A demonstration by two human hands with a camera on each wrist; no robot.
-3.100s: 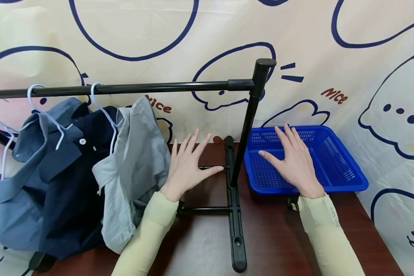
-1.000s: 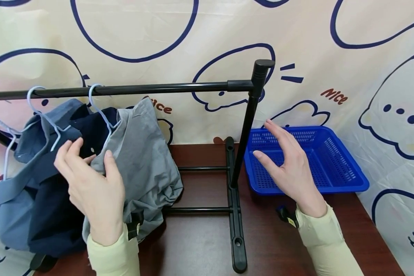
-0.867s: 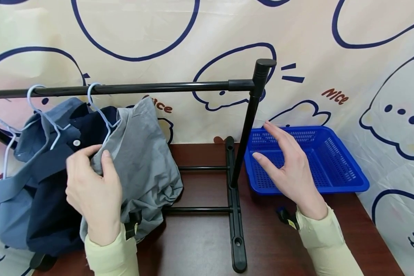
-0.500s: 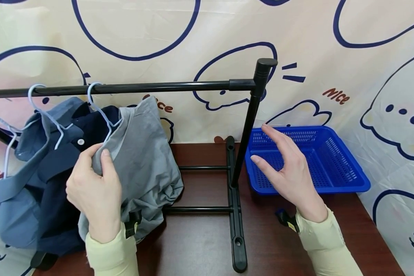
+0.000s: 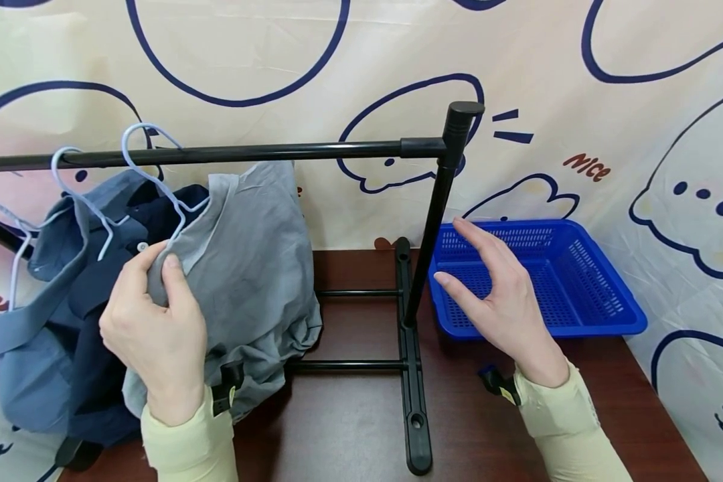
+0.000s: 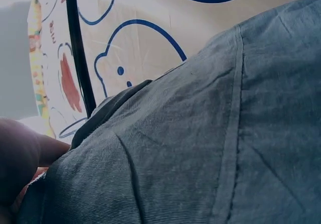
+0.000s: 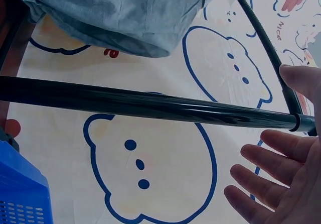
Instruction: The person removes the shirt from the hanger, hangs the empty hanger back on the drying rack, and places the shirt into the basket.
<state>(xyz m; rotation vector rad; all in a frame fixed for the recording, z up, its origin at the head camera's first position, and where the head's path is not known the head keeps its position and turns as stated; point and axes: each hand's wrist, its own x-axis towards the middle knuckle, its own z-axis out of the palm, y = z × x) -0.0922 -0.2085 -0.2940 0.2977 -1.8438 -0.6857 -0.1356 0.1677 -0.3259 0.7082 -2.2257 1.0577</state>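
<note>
Since half a second ago the white hanger [image 5: 150, 174] hook has risen off the black rail [image 5: 247, 152] and now sits above it. Left hand [image 5: 156, 328] pinches the grey shirt [image 5: 247, 268] at its collar, lifting it. Right hand [image 5: 500, 301], fingers spread and empty, hovers before the blue basket [image 5: 602, 294] on the surface [image 5: 349, 428].

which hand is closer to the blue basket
Right. The right hand hovers open at the basket's left edge; the left hand grips the grey shirt far across the rack.
</note>
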